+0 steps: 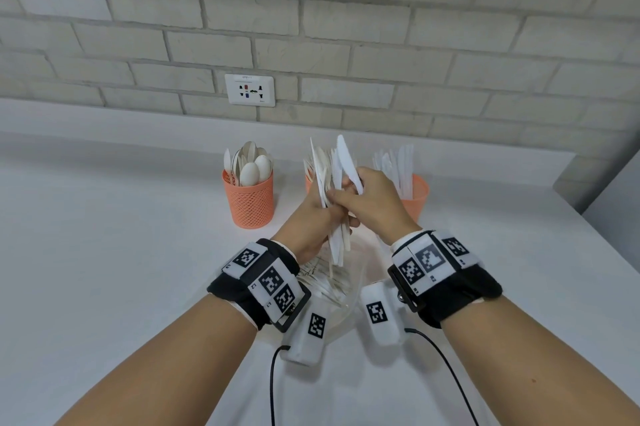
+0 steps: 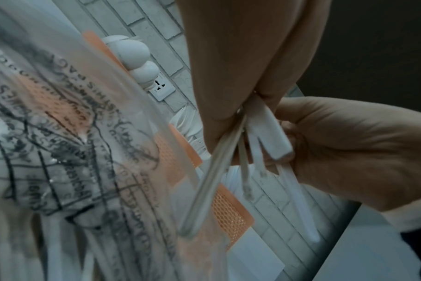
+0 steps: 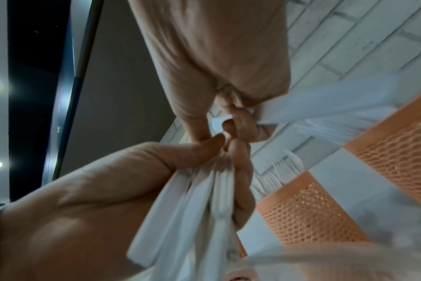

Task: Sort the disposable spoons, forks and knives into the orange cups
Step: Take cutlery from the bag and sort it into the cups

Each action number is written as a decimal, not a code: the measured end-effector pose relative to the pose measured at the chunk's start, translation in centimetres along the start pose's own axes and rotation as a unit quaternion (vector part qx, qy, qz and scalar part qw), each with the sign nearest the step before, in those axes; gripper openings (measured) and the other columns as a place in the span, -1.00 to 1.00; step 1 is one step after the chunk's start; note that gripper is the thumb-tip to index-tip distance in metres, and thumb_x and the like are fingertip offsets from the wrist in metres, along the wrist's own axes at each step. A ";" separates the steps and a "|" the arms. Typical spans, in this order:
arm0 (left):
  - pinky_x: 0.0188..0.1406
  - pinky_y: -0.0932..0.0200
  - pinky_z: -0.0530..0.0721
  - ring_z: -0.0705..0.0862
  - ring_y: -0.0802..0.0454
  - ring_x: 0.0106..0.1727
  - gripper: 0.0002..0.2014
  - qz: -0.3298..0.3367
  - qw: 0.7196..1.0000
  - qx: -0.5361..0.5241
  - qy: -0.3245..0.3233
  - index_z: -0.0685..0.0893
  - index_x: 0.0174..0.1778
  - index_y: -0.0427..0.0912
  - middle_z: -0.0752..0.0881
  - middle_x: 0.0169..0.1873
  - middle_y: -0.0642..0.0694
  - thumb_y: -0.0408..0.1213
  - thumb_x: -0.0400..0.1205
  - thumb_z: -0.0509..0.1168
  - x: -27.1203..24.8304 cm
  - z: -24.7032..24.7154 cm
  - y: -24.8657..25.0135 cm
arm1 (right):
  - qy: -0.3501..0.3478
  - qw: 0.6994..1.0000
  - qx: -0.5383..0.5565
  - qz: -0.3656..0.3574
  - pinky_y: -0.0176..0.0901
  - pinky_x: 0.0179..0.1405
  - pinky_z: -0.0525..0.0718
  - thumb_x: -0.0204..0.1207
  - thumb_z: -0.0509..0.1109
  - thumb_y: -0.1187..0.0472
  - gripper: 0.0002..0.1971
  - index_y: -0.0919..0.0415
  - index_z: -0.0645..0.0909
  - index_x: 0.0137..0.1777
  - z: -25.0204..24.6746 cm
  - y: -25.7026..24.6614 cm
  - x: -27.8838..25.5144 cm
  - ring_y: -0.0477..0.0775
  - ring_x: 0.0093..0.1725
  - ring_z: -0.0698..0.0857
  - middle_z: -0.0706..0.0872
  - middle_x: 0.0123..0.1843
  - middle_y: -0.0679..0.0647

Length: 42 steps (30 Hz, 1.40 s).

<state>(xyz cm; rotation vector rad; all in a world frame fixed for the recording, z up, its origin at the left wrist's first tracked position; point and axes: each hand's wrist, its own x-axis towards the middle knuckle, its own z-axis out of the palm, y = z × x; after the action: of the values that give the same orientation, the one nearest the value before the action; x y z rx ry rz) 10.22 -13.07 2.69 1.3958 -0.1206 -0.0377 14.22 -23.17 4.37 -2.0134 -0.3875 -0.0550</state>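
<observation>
Three orange mesh cups stand by the wall: the left cup point(image 1: 248, 200) holds spoons, the middle cup point(image 1: 309, 183) holds forks and is mostly hidden behind my hands, and the right cup point(image 1: 415, 198) holds knives. My left hand point(image 1: 311, 224) grips a mixed bundle of white cutlery point(image 1: 337, 238) upright above the counter, its handles point(image 2: 264, 136) pointing down. My right hand point(image 1: 367, 197) meets it from the right and pinches a white knife point(image 1: 346, 162) whose blade stands out of the top of the bundle. The right wrist view shows that knife point(image 3: 324, 102) held in curled fingers.
A clear printed plastic bag point(image 1: 334, 283) with more cutlery lies on the white counter point(image 1: 121, 269) right under my hands. A brick wall with a socket point(image 1: 250, 90) runs behind the cups. The counter's right edge point(image 1: 588, 217) drops off beyond the knife cup.
</observation>
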 end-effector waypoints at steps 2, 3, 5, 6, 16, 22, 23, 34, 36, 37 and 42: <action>-0.33 0.24 0.58 0.58 0.06 -0.32 -0.48 -0.022 1.000 0.001 -0.002 0.34 0.48 -0.13 0.67 -0.20 -0.06 -0.65 0.63 0.03 -0.1 0.0 -0.1 | -0.023 1.000 -0.005 0.010 -0.09 -0.44 0.63 0.42 0.43 0.33 -0.77 0.18 0.48 -0.40 0.0 -0.1 -0.1 0.15 -0.40 0.61 0.57 -0.44 0.19; -0.33 0.23 0.57 0.57 0.06 -0.32 -0.48 -0.030 1.000 -0.003 -0.002 0.33 0.49 -0.13 0.65 -0.22 -0.07 -0.63 0.64 0.03 -0.2 0.0 -0.1 | -0.037 0.999 0.002 0.017 -0.10 -0.47 0.61 0.43 0.39 0.36 -0.79 0.22 0.48 -0.40 0.0 -0.2 -0.1 0.16 -0.41 0.60 0.57 -0.43 0.23; -0.31 0.21 0.57 0.56 0.05 -0.31 -0.55 -0.036 0.999 -0.021 -0.003 0.35 0.49 -0.18 0.62 -0.26 -0.10 -0.57 0.68 0.04 -0.4 -0.1 0.0 | -0.050 0.998 0.027 0.036 -0.13 -0.51 0.56 0.46 0.28 0.38 -0.84 0.25 0.51 -0.34 0.0 -0.3 0.0 0.15 -0.45 0.59 0.57 -0.42 0.21; -0.29 0.20 0.58 0.57 0.04 -0.30 -0.61 -0.037 0.999 -0.036 -0.002 0.38 0.47 -0.25 0.62 -0.28 -0.11 -0.53 0.70 0.05 -0.4 -0.1 0.0 | -0.049 0.997 0.036 0.044 -0.13 -0.50 0.55 0.49 0.24 0.37 -0.87 0.26 0.53 -0.28 0.0 -0.3 0.1 0.12 -0.45 0.59 0.59 -0.40 0.18; -0.31 0.16 0.67 0.65 0.06 -0.35 -0.70 -0.066 0.989 -0.066 0.113 0.51 0.36 -0.36 0.63 -0.23 -0.14 -0.39 0.72 0.13 -0.1 -0.1 -0.1 | 0.055 0.979 0.191 0.033 -0.04 -0.46 0.60 0.72 0.02 0.20 -0.90 0.16 0.35 0.07 -1.4 -2.3 0.3 0.04 -0.50 0.51 0.49 -0.34 0.05; -0.61 0.23 0.63 0.62 0.07 -0.59 -0.76 0.026 0.983 0.050 0.176 0.42 0.29 -0.35 0.61 -0.39 -0.26 -0.44 0.71 0.07 0.1 0.5 -0.4 | -0.017 0.996 0.019 -0.085 -0.55 -0.57 0.44 0.52 0.38 0.32 -0.96 0.18 0.62 -0.13 0.2 -3.5 -1.4 -0.31 -0.59 0.54 0.52 -0.51 -0.16; -0.65 0.27 0.60 0.58 0.09 -0.61 -0.79 0.038 0.979 0.065 0.188 0.44 0.23 -0.37 0.59 -0.42 -0.24 -0.42 0.72 0.04 0.1 0.6 -0.5 | -0.009 0.996 -0.005 -0.090 -0.55 -0.56 0.45 0.49 0.41 0.32 -0.96 0.20 0.61 -0.13 0.6 -3.4 -1.5 -0.29 -0.57 0.55 0.53 -0.51 -0.14; -0.12 0.02 0.64 0.66 -0.10 -0.08 -0.66 0.083 0.917 0.287 0.264 0.42 0.29 -0.34 0.60 -0.15 -0.03 -0.38 0.61 0.25 0.0 1.0 -1.6 | 0.044 0.995 -0.074 -0.057 -0.16 -0.32 0.57 0.51 0.35 0.28 -0.92 0.28 0.58 -0.17 2.4 -2.5 0.2 0.09 -0.27 0.61 0.60 -0.30 0.10; -0.13 0.00 0.66 0.70 -0.21 -0.02 -0.60 0.041 0.928 0.274 0.250 0.39 0.32 -0.33 0.63 -0.09 -0.15 -0.36 0.59 0.31 0.1 0.8 -1.7 | 0.034 0.999 0.000 -0.010 -0.22 -0.29 0.56 0.64 0.17 0.24 -0.80 0.32 0.53 0.13 2.0 -2.6 0.6 0.07 -0.17 0.61 0.61 -0.21 0.07; -0.13 -0.01 0.66 0.70 -0.26 0.01 -0.59 0.014 0.933 0.269 0.238 0.39 0.32 -0.31 0.63 -0.06 -0.18 -0.33 0.60 0.32 0.2 0.6 -1.8 | 0.041 0.998 0.055 0.015 -0.21 -0.24 0.59 0.69 0.10 0.21 -0.75 0.32 0.47 0.23 1.5 -2.7 0.9 0.06 -0.16 0.63 0.62 -0.21 0.05; -0.41 0.13 0.57 0.63 -0.12 -0.32 -0.71 -0.067 0.949 0.270 0.149 0.46 0.25 -0.32 0.63 -0.14 -0.23 -0.28 0.66 0.23 0.0 -0.2 -2.1 | 0.134 0.971 0.188 0.065 -0.10 -0.31 0.65 0.73 0.02 0.20 -0.82 0.20 0.37 0.23 -2.6 -1.9 3.2 0.01 -0.38 0.54 0.53 -0.35 0.04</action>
<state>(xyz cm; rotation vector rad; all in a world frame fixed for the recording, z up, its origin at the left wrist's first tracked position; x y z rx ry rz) 10.36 -13.26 0.58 1.9386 0.2338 0.1014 17.03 -23.89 7.85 -1.6247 -0.0841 -0.1581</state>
